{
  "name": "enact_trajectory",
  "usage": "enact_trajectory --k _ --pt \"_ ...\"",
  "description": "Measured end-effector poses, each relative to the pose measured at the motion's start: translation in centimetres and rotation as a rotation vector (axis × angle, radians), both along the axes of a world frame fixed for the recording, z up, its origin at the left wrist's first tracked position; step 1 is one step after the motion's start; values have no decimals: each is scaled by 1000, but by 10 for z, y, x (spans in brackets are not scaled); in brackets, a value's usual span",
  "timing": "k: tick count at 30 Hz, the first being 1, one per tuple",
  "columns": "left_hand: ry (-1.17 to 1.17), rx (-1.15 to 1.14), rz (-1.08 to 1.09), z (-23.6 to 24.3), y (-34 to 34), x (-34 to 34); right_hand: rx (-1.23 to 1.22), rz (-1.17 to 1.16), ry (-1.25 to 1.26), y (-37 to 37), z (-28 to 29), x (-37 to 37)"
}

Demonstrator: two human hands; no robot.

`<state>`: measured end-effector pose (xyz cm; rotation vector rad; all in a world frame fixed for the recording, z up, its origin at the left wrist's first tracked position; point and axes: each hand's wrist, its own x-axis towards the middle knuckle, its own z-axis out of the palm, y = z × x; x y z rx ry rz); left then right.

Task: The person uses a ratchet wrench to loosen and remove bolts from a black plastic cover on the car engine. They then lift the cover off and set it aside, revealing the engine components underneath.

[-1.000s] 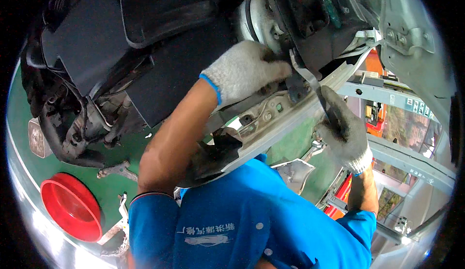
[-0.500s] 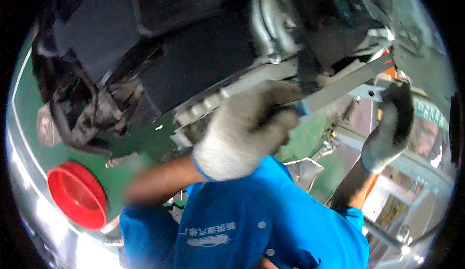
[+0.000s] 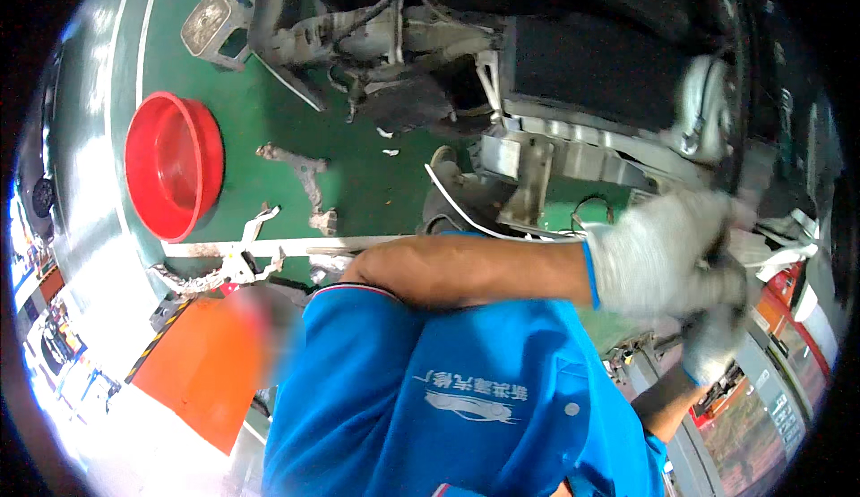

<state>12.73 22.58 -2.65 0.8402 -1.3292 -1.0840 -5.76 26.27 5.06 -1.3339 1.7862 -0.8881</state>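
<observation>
The person stands under a lifted car [image 3: 573, 67], and its underside fills the top of the picture. Both hands wear pale work gloves, likely because the metal up there is dirty and has sharp edges.

The left hand [image 3: 658, 251] reaches far across the blue shirt [image 3: 466, 389] to the right side. Its fingers are curled tight around a dark piece [image 3: 721, 260] close under the car. The right hand [image 3: 712, 345] sits just below it, touching it, and looks closed on the lower end of the same piece. That part of the picture is blurry, so I cannot tell what the piece is. Two hands stacked close like this look like a strong grip, the kind you use to pull or turn something stiff.

The dark piece is at the right edge, just beside a round silver part [image 3: 703, 107] of the car.

Down on the green floor [image 3: 358, 184] a red bowl [image 3: 170, 166] sits well apart from the hands (maybe there to catch drips). Near it lie some loose grey metal parts [image 3: 300, 170]. They look set down out of the way. A small grey stool [image 3: 210, 22] stands at the top left, by the car's edge.
</observation>
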Motion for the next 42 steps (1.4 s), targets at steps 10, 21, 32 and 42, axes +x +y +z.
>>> enact_trajectory --k 10,21,32,42 --pt "-175 57 -93 4 -47 -8 -255 633 556 -20 -5 -14" --pt "83 592 -664 -16 -115 -39 28 316 799 -23 30 -20" --pt "105 713 -798 -10 -138 -46 125 261 919 -33 45 -11" --pt "120 749 -833 -7 -136 -44 225 283 946 -38 58 -5"
